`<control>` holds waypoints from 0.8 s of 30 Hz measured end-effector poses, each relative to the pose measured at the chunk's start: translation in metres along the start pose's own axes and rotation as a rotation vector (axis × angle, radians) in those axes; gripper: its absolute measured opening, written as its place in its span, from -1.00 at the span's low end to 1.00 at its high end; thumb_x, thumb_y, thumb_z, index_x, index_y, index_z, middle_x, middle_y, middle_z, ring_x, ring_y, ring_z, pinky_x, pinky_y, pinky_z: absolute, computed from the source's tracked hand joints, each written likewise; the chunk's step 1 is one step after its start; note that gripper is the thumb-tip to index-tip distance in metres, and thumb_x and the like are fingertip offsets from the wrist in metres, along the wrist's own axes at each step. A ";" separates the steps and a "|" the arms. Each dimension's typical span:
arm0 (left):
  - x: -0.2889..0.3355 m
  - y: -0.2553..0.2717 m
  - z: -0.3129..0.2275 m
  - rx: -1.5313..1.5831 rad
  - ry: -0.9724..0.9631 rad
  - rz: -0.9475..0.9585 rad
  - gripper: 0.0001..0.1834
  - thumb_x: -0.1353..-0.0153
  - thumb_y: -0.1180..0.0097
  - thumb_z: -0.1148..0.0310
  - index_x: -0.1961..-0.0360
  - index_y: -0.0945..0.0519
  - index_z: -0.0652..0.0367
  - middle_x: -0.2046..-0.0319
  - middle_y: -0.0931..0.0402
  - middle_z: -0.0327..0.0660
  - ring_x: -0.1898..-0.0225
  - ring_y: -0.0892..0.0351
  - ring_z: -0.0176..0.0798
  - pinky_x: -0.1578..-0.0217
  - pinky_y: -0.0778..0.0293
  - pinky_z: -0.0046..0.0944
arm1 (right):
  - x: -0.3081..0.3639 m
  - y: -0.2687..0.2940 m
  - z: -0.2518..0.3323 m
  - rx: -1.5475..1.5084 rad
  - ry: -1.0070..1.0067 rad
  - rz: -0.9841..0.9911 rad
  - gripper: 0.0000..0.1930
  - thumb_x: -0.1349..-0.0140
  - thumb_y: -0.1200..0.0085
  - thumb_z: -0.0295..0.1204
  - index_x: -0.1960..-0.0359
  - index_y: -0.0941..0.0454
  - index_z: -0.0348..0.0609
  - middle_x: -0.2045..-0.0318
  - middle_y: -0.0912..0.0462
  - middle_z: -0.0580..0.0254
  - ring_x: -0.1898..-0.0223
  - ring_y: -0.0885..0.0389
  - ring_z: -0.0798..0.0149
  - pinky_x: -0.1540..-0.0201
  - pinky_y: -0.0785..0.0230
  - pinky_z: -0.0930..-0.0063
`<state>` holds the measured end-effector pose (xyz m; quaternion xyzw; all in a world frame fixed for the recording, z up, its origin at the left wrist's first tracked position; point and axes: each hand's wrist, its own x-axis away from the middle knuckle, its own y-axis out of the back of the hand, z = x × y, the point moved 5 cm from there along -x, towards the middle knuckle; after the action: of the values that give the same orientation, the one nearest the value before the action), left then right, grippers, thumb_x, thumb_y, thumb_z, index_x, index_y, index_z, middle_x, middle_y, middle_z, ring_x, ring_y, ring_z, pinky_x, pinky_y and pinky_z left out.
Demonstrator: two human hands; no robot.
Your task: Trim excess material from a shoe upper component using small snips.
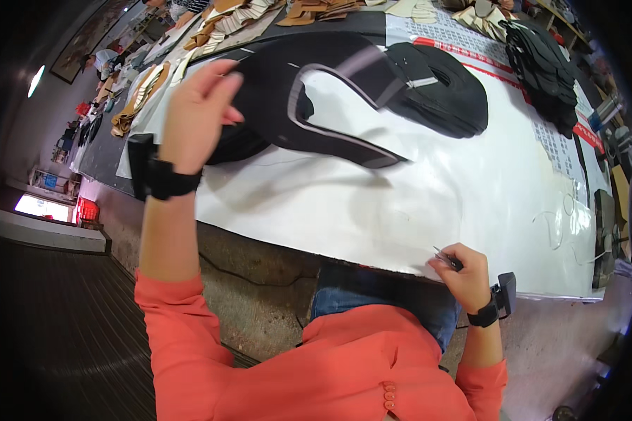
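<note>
Apparently, one curved, pale-edged black fabric panel is being handled, unfinished, on or just above the white tabletop; the left hand is showing half-curled fingers at its left edge, whether pinching I cannot tell; the right hand is gripping pointed snips; a black stack is lying beyond, done or waiting being unclear.

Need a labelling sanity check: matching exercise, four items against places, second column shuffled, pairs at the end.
1. Small pointed metal tool with dark handle
2. Curved black fabric piece with pale edging
3. Red plastic basket
4. Layered black fabric heap

A. Far left, beyond the table
B. In the right hand
C. Upper right
D. By the left hand

Pairs: 1-B, 2-D, 3-A, 4-C
</note>
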<state>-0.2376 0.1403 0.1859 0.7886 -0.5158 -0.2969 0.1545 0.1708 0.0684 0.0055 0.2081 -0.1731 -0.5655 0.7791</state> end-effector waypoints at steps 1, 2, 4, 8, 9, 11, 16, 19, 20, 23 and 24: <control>-0.009 0.024 0.008 -0.036 0.015 -0.086 -0.63 -0.41 -0.21 0.29 -0.17 -0.60 0.21 0.27 -0.62 -0.34 0.51 -0.54 -0.54 0.45 -0.47 -0.51 | -0.001 -0.002 -0.004 -0.036 -0.056 0.010 -0.85 -0.14 -0.40 -0.50 0.38 -0.65 -0.28 0.58 -0.62 0.22 0.54 -0.51 0.46 0.44 -0.35 0.53; -0.018 0.047 0.017 -0.062 0.029 -0.167 -0.62 -0.41 -0.23 0.27 -0.18 -0.59 0.16 0.24 -0.60 -0.39 0.49 -0.51 -0.58 0.43 -0.45 -0.53 | -0.001 -0.002 -0.004 -0.029 -0.049 0.006 -0.85 -0.14 -0.40 -0.50 0.38 -0.65 -0.28 0.58 -0.62 0.22 0.54 -0.51 0.46 0.44 -0.35 0.53; -0.032 0.084 0.042 0.063 0.056 -0.238 -0.61 -0.40 -0.24 0.24 -0.19 -0.60 0.12 0.32 -0.55 -0.45 0.48 -0.47 -0.61 0.42 -0.42 -0.54 | -0.002 -0.001 -0.007 -0.062 -0.042 0.004 -0.84 -0.16 -0.39 -0.49 0.38 -0.64 -0.30 0.58 -0.61 0.27 0.53 -0.48 0.51 0.44 -0.35 0.55; -0.042 0.157 0.115 -0.001 0.192 -0.410 -0.55 -0.37 -0.28 0.23 -0.22 -0.59 0.13 0.23 -0.58 -0.33 0.45 -0.60 -0.54 0.40 -0.56 -0.49 | -0.005 -0.001 -0.005 -0.057 -0.015 -0.002 -0.84 -0.16 -0.39 -0.48 0.37 -0.64 -0.29 0.58 -0.62 0.30 0.53 -0.47 0.53 0.45 -0.34 0.56; -0.043 0.171 0.135 -0.126 0.212 -0.413 -0.54 -0.35 -0.28 0.26 -0.23 -0.58 0.13 0.17 -0.61 -0.27 0.35 -0.65 -0.45 0.33 -0.60 -0.44 | -0.005 -0.001 -0.004 -0.053 -0.015 -0.001 -0.84 -0.16 -0.39 -0.48 0.37 -0.64 -0.29 0.58 -0.62 0.30 0.53 -0.47 0.53 0.45 -0.34 0.56; -0.038 0.172 0.143 -0.545 0.037 -0.453 -0.54 -0.31 -0.27 0.33 -0.22 -0.58 0.12 0.03 -0.62 -0.15 0.11 -0.67 -0.21 0.13 -0.62 -0.29 | -0.006 -0.001 -0.004 -0.065 -0.038 -0.003 -0.83 -0.16 -0.39 -0.48 0.38 -0.63 -0.29 0.59 -0.60 0.31 0.53 -0.46 0.54 0.44 -0.33 0.58; -0.021 0.090 0.085 -0.968 -0.322 -0.419 -0.60 -0.26 -0.24 0.43 -0.14 -0.62 0.14 -0.12 -0.59 -0.06 -0.22 -0.52 0.05 -0.23 -0.40 -0.11 | -0.006 0.001 -0.008 -0.054 -0.091 0.001 -0.84 -0.16 -0.39 -0.49 0.39 -0.63 -0.29 0.60 -0.57 0.33 0.52 -0.43 0.56 0.44 -0.31 0.60; -0.031 0.043 0.052 -0.859 -0.435 -0.337 -0.71 -0.25 -0.24 0.43 -0.01 -0.67 0.11 -0.09 -0.62 -0.12 -0.17 -0.54 0.05 -0.20 -0.41 -0.09 | -0.005 0.002 -0.009 -0.059 -0.061 -0.016 -0.85 -0.17 -0.38 -0.51 0.39 -0.62 -0.29 0.61 -0.56 0.34 0.52 -0.42 0.57 0.44 -0.30 0.61; -0.032 0.026 0.040 -0.832 -0.474 -0.310 -0.71 -0.24 -0.24 0.42 0.00 -0.67 0.10 -0.07 -0.63 -0.14 -0.16 -0.55 0.05 -0.18 -0.42 -0.08 | -0.004 0.003 -0.009 -0.065 -0.054 -0.024 -0.85 -0.17 -0.38 -0.51 0.38 -0.62 -0.29 0.61 -0.56 0.35 0.52 -0.41 0.57 0.45 -0.30 0.61; -0.034 -0.042 0.012 -0.771 -0.611 -0.238 -0.74 -0.20 -0.28 0.40 0.06 -0.69 0.10 -0.02 -0.65 -0.18 -0.10 -0.58 0.00 -0.11 -0.49 -0.10 | -0.001 0.010 -0.016 -0.050 -0.024 -0.100 -0.85 -0.16 -0.38 -0.52 0.38 -0.62 -0.29 0.60 -0.56 0.36 0.52 -0.41 0.57 0.44 -0.30 0.62; -0.030 -0.067 -0.001 -0.760 -0.649 -0.222 -0.76 -0.18 -0.29 0.39 0.10 -0.69 0.09 0.03 -0.66 -0.19 -0.07 -0.59 -0.02 -0.10 -0.50 -0.12 | 0.001 0.013 -0.020 -0.036 -0.038 -0.113 -0.85 -0.16 -0.38 -0.52 0.38 -0.62 -0.29 0.60 -0.56 0.36 0.52 -0.41 0.57 0.44 -0.30 0.62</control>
<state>-0.1975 0.1960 0.1589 0.5940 -0.3060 -0.7077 0.2296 0.1914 0.0737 -0.0047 0.1928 -0.1654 -0.6155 0.7461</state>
